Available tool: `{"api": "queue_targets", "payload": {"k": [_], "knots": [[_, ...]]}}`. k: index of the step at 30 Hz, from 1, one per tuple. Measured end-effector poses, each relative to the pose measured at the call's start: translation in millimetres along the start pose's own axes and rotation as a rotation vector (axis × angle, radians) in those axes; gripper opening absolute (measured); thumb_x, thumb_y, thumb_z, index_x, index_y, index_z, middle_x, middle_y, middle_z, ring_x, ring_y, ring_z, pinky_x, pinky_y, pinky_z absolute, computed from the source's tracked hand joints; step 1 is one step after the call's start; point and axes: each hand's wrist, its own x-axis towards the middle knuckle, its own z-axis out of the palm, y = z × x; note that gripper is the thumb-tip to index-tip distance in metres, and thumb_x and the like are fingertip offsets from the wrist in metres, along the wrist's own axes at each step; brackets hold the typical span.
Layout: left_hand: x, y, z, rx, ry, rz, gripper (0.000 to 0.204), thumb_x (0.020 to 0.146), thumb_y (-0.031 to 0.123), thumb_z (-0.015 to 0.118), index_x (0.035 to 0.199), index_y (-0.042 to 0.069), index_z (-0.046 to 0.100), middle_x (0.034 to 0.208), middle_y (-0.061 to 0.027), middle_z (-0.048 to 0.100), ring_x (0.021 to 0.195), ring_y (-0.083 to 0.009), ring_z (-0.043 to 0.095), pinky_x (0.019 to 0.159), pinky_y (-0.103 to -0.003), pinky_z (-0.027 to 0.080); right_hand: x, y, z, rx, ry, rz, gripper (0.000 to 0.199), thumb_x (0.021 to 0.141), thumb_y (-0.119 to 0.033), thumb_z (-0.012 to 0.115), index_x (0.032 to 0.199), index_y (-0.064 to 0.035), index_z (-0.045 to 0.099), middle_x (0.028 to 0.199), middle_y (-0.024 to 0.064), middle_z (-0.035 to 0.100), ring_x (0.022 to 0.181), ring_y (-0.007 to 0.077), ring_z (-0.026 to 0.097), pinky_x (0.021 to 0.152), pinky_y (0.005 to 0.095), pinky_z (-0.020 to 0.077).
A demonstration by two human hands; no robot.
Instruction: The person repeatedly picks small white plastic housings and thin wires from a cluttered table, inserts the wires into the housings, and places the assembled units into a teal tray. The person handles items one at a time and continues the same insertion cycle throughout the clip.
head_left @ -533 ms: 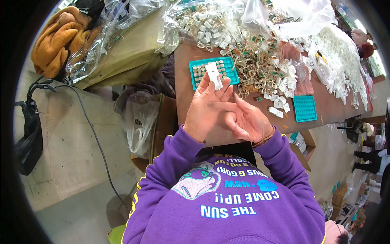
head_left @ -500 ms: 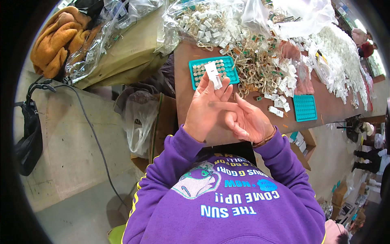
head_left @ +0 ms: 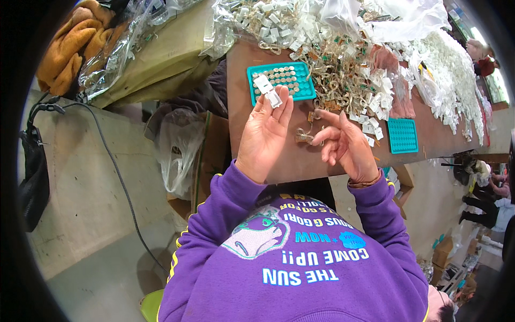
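Observation:
My left hand (head_left: 263,131) pinches a small white plastic casing (head_left: 268,91) between thumb and fingertips, palm up. The casing seems to have two joined parts, and it is over the near edge of a teal tray (head_left: 307,91) with rows of round silvery pieces (head_left: 278,75). To the right, my right hand (head_left: 346,142) is raised with its fingers apart and partly bent. Its foremost fingertip is close to a small board with thin wire (head_left: 310,116), and a little wire bundle (head_left: 303,137) lies left of the fingers. Whether that fingertip touches the wire I cannot tell.
A large heap of wired boards (head_left: 338,80) spreads behind my right hand, with white casings (head_left: 370,121) at its edge. Another teal tray (head_left: 403,136) sits at the right. White pieces (head_left: 448,80) are piled far right. A cardboard box (head_left: 212,155) stands left of the table.
My hands have moved apart, the right one shifting right. The white casing has moved slightly left and tilted in my left hand. The small wire bundle has come into view between the hands.

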Motion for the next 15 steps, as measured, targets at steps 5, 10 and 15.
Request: {"api": "queue_targets", "payload": {"k": [5, 10, 15], "knots": [[-11, 2, -7, 0.020, 0.031, -0.046, 0.026, 0.095, 0.007, 0.060, 0.120, 0.005, 0.052, 0.124, -0.0103, 0.059, 0.109, -0.0250, 0.060, 0.102, -0.040, 0.047, -5, 1, -8, -0.056, 0.076, -0.037, 0.061, 0.104, -0.045, 0.037, 0.136, 0.0068, 0.043, 0.086, 0.0119, 0.069, 0.057, 0.0111, 0.061, 0.046, 0.0188, 0.0446], [-14, -2, -18, 0.214, -0.019, 0.044, 0.023, 0.096, 0.009, 0.061, 0.116, 0.005, 0.052, 0.118, -0.0126, 0.061, 0.104, -0.0210, 0.061, 0.094, -0.031, 0.051, -2, 10, -8, -0.349, 0.269, -0.076, 0.030, 0.099, -0.024, 0.056, 0.120, -0.0028, 0.061, 0.086, 0.0073, 0.067, 0.058, 0.0100, 0.060, 0.048, 0.0210, 0.0437], [-11, -6, -23, 0.330, -0.027, 0.089, 0.019, 0.097, 0.008, 0.059, 0.113, 0.005, 0.052, 0.112, -0.0133, 0.062, 0.103, -0.0215, 0.062, 0.095, -0.032, 0.051, 2, 17, 3, -1.339, 0.444, -0.675, 0.011, 0.084, -0.017, 0.071, 0.092, -0.0094, 0.070, 0.084, 0.0071, 0.064, 0.065, 0.0205, 0.062, 0.056, 0.0324, 0.0486]]}}
